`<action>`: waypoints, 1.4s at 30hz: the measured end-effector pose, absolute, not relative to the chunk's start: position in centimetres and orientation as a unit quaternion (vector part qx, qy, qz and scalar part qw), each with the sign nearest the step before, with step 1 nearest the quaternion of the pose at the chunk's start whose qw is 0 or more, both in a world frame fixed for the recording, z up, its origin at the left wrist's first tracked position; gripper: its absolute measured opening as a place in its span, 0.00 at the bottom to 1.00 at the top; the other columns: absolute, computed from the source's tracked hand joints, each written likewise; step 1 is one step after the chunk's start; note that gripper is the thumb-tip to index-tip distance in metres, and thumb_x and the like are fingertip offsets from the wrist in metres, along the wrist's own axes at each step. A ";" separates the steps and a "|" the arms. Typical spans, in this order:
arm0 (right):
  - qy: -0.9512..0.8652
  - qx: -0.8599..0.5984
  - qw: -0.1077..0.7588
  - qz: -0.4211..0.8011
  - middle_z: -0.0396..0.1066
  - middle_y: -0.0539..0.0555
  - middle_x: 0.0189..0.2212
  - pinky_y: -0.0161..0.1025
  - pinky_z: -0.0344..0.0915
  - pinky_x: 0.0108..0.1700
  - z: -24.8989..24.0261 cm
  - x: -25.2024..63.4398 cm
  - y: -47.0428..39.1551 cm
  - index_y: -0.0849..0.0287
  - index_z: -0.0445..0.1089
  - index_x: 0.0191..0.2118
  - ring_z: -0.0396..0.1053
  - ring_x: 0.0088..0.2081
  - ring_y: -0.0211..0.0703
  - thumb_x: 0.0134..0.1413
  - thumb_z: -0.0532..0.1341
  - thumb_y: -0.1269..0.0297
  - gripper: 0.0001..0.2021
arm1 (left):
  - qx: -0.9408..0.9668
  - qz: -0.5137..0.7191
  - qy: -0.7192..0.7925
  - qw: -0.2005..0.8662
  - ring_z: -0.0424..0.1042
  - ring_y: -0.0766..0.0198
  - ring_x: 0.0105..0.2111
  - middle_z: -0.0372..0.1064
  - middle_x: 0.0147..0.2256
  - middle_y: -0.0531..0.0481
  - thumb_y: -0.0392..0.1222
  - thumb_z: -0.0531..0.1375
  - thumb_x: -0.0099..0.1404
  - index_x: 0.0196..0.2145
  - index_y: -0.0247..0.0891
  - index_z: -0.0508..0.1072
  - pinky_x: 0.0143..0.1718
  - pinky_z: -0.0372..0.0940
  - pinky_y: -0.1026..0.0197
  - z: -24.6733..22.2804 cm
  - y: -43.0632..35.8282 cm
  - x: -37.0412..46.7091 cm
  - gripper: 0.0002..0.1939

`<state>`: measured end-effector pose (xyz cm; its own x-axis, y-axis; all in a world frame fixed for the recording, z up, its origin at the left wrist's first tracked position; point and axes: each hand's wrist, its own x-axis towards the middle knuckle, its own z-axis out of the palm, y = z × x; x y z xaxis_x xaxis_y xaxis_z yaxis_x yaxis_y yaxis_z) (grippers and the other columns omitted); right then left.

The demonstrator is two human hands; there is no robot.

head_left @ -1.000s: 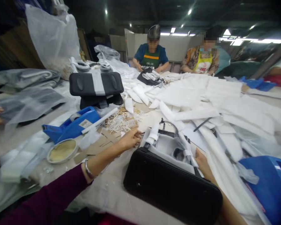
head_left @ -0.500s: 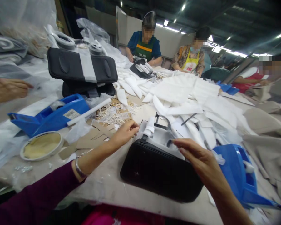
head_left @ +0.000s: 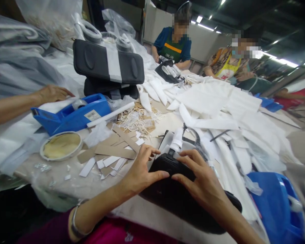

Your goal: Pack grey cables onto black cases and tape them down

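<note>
1. Black bag [head_left: 176,205], one: stood on the worktop [head_left: 96,186] at the lower centre of the frame, directly beneath my two grips.
2. Left grip [head_left: 143,167], mine: half curled at the bag's top edge, thumb against its front; I could not tell whether it was clamped.
3. Right grip [head_left: 202,176], mine: spread over the same edge, thumb tip near my left one, fingers beside the handle; firmness of hold likewise unclear.
4. Handle wrapping [head_left: 177,139], white: upright between my grips, just behind the bag's edge.
5. Cardboard strips [head_left: 114,151], loose, overlapping: left of my left grip.
6. Tags with pale cords [head_left: 139,118], heaped: centre of the frame, behind the strips.
7. Tape dispensers, blue, two: one at left [head_left: 73,117], one at lower right [head_left: 271,196].
8. Black bags, stacked [head_left: 127,67]: upper left.
9. White sheeting [head_left: 213,98], piled: centre right.
10. Another person's hand [head_left: 52,94]: left, beside the nearer dispenser.
</note>
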<state>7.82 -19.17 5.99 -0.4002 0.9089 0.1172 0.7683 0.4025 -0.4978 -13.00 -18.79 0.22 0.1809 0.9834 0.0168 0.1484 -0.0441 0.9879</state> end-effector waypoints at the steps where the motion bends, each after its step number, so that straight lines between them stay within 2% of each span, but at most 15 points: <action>1: -0.815 -0.516 0.198 0.174 0.62 0.58 0.49 0.46 0.69 0.45 5.7 7.8 -19.5 0.53 0.68 0.44 0.67 0.46 0.49 0.55 0.62 0.61 0.11 | 0.567 0.424 0.490 0.508 0.65 0.55 0.46 0.64 0.45 0.47 0.49 0.69 0.48 0.43 0.42 0.68 0.50 0.62 0.52 0.0 -19.4 -13.1 0.26; 6: -0.823 -0.516 0.209 0.113 0.63 0.57 0.48 0.44 0.69 0.44 4.9 8.1 -20.2 0.52 0.69 0.43 0.66 0.47 0.50 0.55 0.62 0.57 0.11 | 0.472 0.386 0.445 0.656 0.69 0.59 0.39 0.71 0.38 0.51 0.45 0.66 0.53 0.43 0.42 0.69 0.42 0.63 0.59 -1.5 -22.1 -13.1 0.20; 12: -0.821 -0.530 0.192 0.092 0.66 0.56 0.48 0.44 0.69 0.43 4.9 7.7 -20.1 0.52 0.71 0.40 0.68 0.46 0.51 0.54 0.61 0.53 0.11 | 0.446 0.332 0.357 0.751 0.69 0.60 0.36 0.71 0.37 0.53 0.39 0.64 0.53 0.42 0.40 0.73 0.36 0.63 0.62 -2.2 -21.7 -13.7 0.16; 15: -0.818 -0.533 0.197 0.094 0.67 0.56 0.46 0.45 0.69 0.43 4.6 7.3 -19.8 0.52 0.72 0.40 0.69 0.44 0.51 0.53 0.62 0.52 0.12 | 0.456 0.312 0.359 0.752 0.69 0.59 0.37 0.70 0.37 0.52 0.38 0.63 0.53 0.41 0.40 0.72 0.37 0.64 0.61 -2.4 -21.1 -14.0 0.15; 18: -0.814 -0.532 0.206 0.109 0.68 0.56 0.44 0.45 0.70 0.42 4.5 6.9 -19.5 0.52 0.72 0.39 0.69 0.44 0.51 0.52 0.63 0.54 0.11 | 0.466 0.327 0.393 0.722 0.69 0.58 0.39 0.70 0.39 0.51 0.37 0.64 0.52 0.46 0.42 0.67 0.42 0.65 0.57 -2.6 -21.3 -13.6 0.22; 20: -0.811 -0.532 0.214 0.117 0.67 0.56 0.43 0.45 0.70 0.42 4.6 6.7 -19.5 0.52 0.72 0.39 0.69 0.44 0.51 0.52 0.63 0.55 0.10 | 0.483 0.371 0.452 0.652 0.66 0.54 0.45 0.67 0.44 0.47 0.39 0.68 0.48 0.48 0.44 0.63 0.49 0.63 0.52 -2.6 -21.5 -13.1 0.29; 23: -0.811 -0.527 0.225 0.121 0.67 0.56 0.42 0.44 0.70 0.42 4.8 6.5 -19.5 0.52 0.72 0.39 0.69 0.44 0.50 0.52 0.64 0.58 0.09 | 0.527 0.447 0.499 0.522 0.55 0.47 0.57 0.56 0.55 0.42 0.43 0.71 0.43 0.54 0.45 0.58 0.61 0.52 0.44 -2.2 -21.0 -12.3 0.42; 25: -0.814 -0.518 0.230 0.127 0.67 0.56 0.42 0.43 0.69 0.42 4.9 6.5 -19.6 0.53 0.72 0.40 0.69 0.43 0.49 0.53 0.63 0.61 0.08 | 0.532 0.452 0.478 0.532 0.52 0.47 0.60 0.53 0.58 0.42 0.45 0.72 0.44 0.58 0.45 0.54 0.63 0.47 0.42 -1.7 -20.2 -11.8 0.47; 27: -0.817 -0.505 0.242 0.141 0.67 0.56 0.41 0.42 0.69 0.42 4.9 6.5 -19.6 0.54 0.71 0.41 0.68 0.43 0.47 0.54 0.62 0.64 0.08 | 0.511 0.433 0.442 0.597 0.54 0.48 0.60 0.55 0.58 0.42 0.47 0.71 0.47 0.60 0.44 0.52 0.63 0.50 0.44 -1.2 -19.4 -11.3 0.48; 29: -0.818 -0.492 0.256 0.154 0.67 0.56 0.41 0.43 0.68 0.42 4.8 6.7 -19.6 0.55 0.70 0.42 0.67 0.43 0.47 0.55 0.61 0.67 0.08 | 0.489 0.419 0.427 0.634 0.57 0.49 0.58 0.56 0.58 0.42 0.48 0.70 0.48 0.61 0.44 0.51 0.61 0.53 0.47 -0.8 -18.8 -10.9 0.48; 33: -0.826 -0.475 0.269 0.139 0.68 0.55 0.41 0.44 0.66 0.44 4.4 7.1 -19.4 0.57 0.69 0.41 0.66 0.41 0.45 0.53 0.60 0.71 0.09 | 0.492 0.428 0.464 0.600 0.65 0.52 0.51 0.59 0.56 0.44 0.48 0.70 0.47 0.60 0.44 0.52 0.55 0.61 0.50 -0.6 -18.3 -10.6 0.47; 36: -0.840 -0.467 0.257 0.103 0.68 0.55 0.41 0.43 0.65 0.44 4.3 7.3 -19.0 0.60 0.68 0.40 0.66 0.41 0.45 0.52 0.61 0.71 0.09 | 0.504 0.411 0.453 0.610 0.68 0.57 0.46 0.67 0.47 0.49 0.46 0.69 0.48 0.53 0.44 0.61 0.49 0.65 0.58 -0.5 -17.8 -10.5 0.36; 39: -0.849 -0.458 0.252 0.082 0.69 0.57 0.41 0.43 0.65 0.43 4.4 7.6 -19.0 0.61 0.67 0.41 0.66 0.41 0.46 0.52 0.61 0.69 0.09 | 0.487 0.394 0.449 0.637 0.71 0.62 0.37 0.70 0.36 0.55 0.45 0.70 0.48 0.43 0.43 0.65 0.37 0.67 0.65 0.0 -17.6 -9.9 0.26; 42: -0.829 -0.417 0.368 0.056 0.67 0.59 0.48 0.44 0.64 0.51 4.9 8.9 -20.1 0.61 0.66 0.47 0.64 0.49 0.47 0.55 0.59 0.72 0.13 | 0.444 0.419 0.465 0.641 0.70 0.66 0.29 0.70 0.31 0.56 0.44 0.71 0.43 0.40 0.42 0.66 0.29 0.66 0.68 0.5 -17.8 -9.1 0.27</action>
